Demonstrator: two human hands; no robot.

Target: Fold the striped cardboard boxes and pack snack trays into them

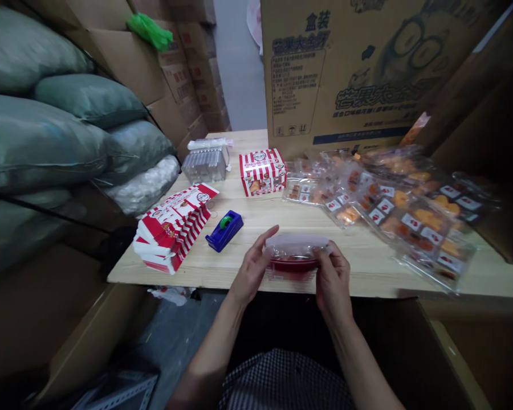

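Between my two hands, just over the table's front edge, is a small red container [293,264] with clear shiny plastic over it and a whitish flap along its far side. My left hand [251,266] grips its left end, thumb side up. On the right end my right hand [334,274] is closed, with the thumb on top of the plastic. What lies under the plastic is too blurred to name. Left of my hands stands a blue tape dispenser [224,230] with a green core. A red-and-white striped box [263,172] stands folded up farther back.
A stack of flat striped cartons [173,228] lies at the table's left. Behind it sit nested clear plastic trays [205,163]. Several clear packets of orange snacks [410,213] spread over the right side. A large cardboard box [367,74] stands behind; stuffed sacks [38,136] are piled left.
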